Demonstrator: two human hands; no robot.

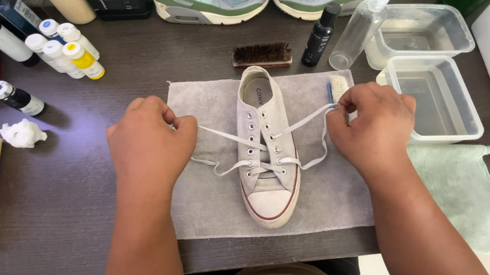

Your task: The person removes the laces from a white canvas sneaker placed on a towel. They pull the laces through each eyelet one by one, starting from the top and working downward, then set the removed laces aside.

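A pale grey canvas sneaker with a white toe cap lies on a grey cloth, toe toward me. Its flat white shoelace is partly threaded through the lower eyelets, and both ends run out sideways. My left hand pinches the left lace end, pulled out to the left of the shoe. To the right of the shoe, my right hand pinches the right lace end in the same way. A small blue-handled brush lies partly hidden behind my right hand.
A dark wooden brush, a black bottle and a clear spray bottle stand behind the cloth. Two clear tubs with water sit right, above a green cloth. Paint bottles and crumpled tissue are left.
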